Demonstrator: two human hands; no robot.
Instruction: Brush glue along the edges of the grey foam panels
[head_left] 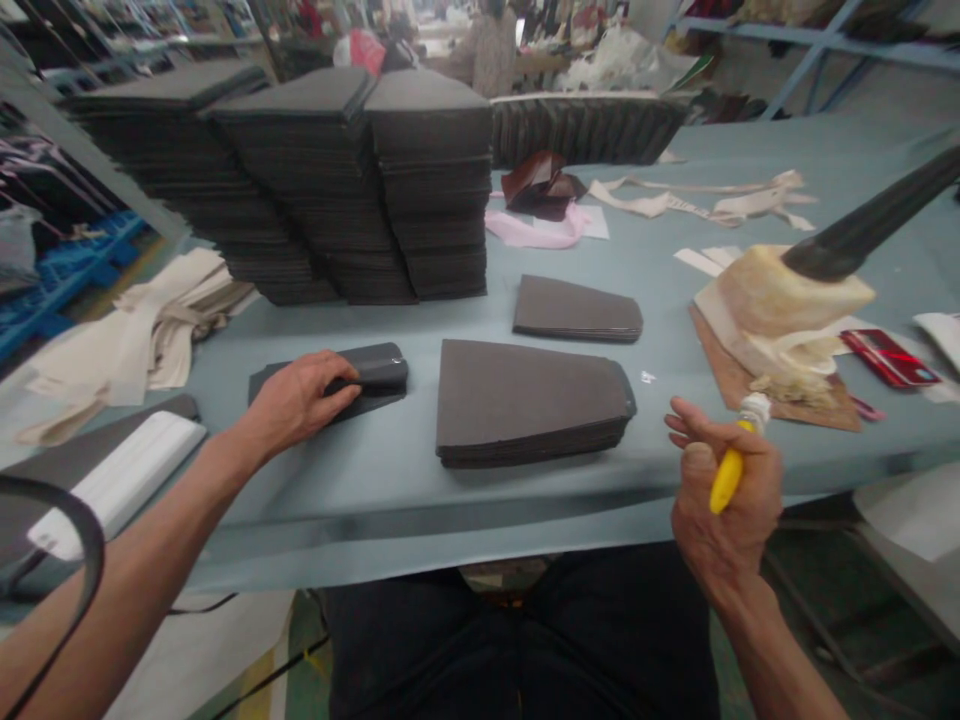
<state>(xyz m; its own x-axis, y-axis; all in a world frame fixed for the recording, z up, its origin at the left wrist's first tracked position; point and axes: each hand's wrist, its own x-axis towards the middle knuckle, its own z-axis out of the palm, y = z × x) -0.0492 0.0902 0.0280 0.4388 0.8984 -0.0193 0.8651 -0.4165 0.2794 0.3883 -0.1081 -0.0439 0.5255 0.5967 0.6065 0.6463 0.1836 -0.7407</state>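
My left hand (311,390) is closed on the edge of a dark grey panel (375,370) at the left of the table, thumb and fingers pinching where the piece curls or folds over. In my right hand (731,490), off the table's front right, is a small brush with a yellow handle (726,480); its pale bristle end points away from me and some fingers stretch outward. Between the hands lies a stack of grey tapered panels (529,395). Behind that is a thinner stack of similar panels (576,308).
Tall stacks of dark panels (427,180) stand at the back left. To the right, a glue-crusted yellowish container (787,290) with a black handle sits on a brown board (832,405), beside a red phone-like object (890,357). Fabric strips (165,310) and a white bar (120,480) lie left.
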